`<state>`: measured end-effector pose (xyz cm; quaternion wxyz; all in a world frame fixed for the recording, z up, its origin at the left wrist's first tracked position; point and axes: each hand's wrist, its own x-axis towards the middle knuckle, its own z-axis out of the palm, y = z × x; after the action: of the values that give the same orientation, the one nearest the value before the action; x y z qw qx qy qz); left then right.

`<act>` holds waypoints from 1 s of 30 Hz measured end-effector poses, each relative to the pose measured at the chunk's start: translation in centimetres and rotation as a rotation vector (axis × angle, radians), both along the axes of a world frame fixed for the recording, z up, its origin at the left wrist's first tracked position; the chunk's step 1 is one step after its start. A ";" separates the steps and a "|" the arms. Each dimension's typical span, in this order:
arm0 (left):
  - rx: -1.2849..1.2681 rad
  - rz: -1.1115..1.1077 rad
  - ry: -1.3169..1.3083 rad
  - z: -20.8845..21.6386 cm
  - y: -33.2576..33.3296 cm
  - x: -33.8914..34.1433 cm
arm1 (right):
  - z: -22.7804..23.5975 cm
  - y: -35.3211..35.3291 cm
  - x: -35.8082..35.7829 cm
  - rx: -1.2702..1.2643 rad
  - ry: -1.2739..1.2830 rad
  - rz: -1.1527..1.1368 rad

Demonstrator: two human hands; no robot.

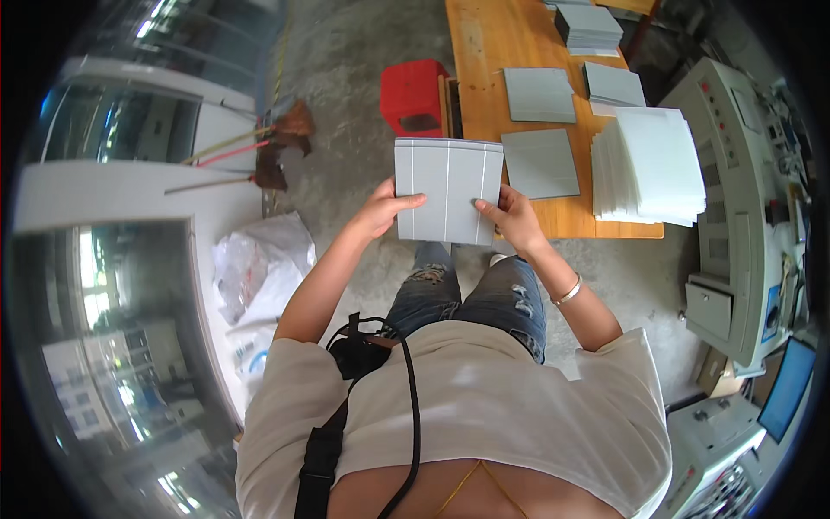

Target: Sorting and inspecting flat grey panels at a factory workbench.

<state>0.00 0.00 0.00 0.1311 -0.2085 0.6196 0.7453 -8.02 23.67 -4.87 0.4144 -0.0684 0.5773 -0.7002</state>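
Note:
Between my two hands is a stack of flat grey panels with thin white lines running down the top one. It is held up in front of my legs, by the near left corner of the wooden table. My left hand grips its left edge, thumb lying on the top face. At the right edge my right hand holds it the same way, with the fingers underneath mostly hidden. Just right of the stack, a grey panel lies on the table, and another grey panel lies beyond it.
The wooden table also carries a tall pile of white sheets and smaller grey stacks. A red stool stands at its left side. Brooms and white plastic bags are along the left wall; a grey machine stands right.

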 end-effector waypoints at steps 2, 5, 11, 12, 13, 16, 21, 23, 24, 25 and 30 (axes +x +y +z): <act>0.034 -0.138 0.006 -0.9 -0.6 -1.4 | -1.6 0.1 1.2 -0.021 0.055 -0.136; -0.068 -0.325 0.103 -2.9 -7.6 -12.6 | -3.6 -6.5 -5.3 -0.111 0.188 -0.412; -0.105 -0.702 0.187 -6.5 -11.9 -24.4 | -6.0 -11.3 -8.8 0.039 0.359 -0.760; -0.203 -0.823 0.184 -6.4 -12.2 -26.6 | -6.2 -11.7 -9.2 0.136 0.336 -0.765; -0.301 -0.946 0.188 -6.1 -12.2 -28.7 | -6.8 -12.2 -9.7 0.152 0.324 -0.811; -0.271 -1.040 0.330 -7.4 -11.8 -32.9 | -7.5 -14.1 -10.7 0.202 0.419 -0.975; -0.179 -1.096 0.297 -9.3 -11.8 -36.6 | -9.3 -17.0 -11.5 0.167 0.429 -1.205; -0.294 -1.173 0.474 -9.9 -11.7 -37.6 | -10.1 -17.4 -11.3 0.311 0.460 -1.195; -0.351 -1.207 0.563 -10.1 -11.6 -37.9 | -10.0 -17.9 -11.3 0.318 0.455 -1.210; -0.344 -1.221 0.564 -10.2 -11.6 -38.1 | -9.8 -18.4 -11.4 0.305 0.482 -1.236; -0.290 -1.219 0.500 -11.4 -12.3 -39.2 | -10.3 -20.0 -12.1 0.312 0.541 -1.272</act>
<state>-39.19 -12.33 -11.38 0.3516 0.3416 0.7319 0.4733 -20.16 3.65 -15.16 -0.2283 0.1708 0.6817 -0.6738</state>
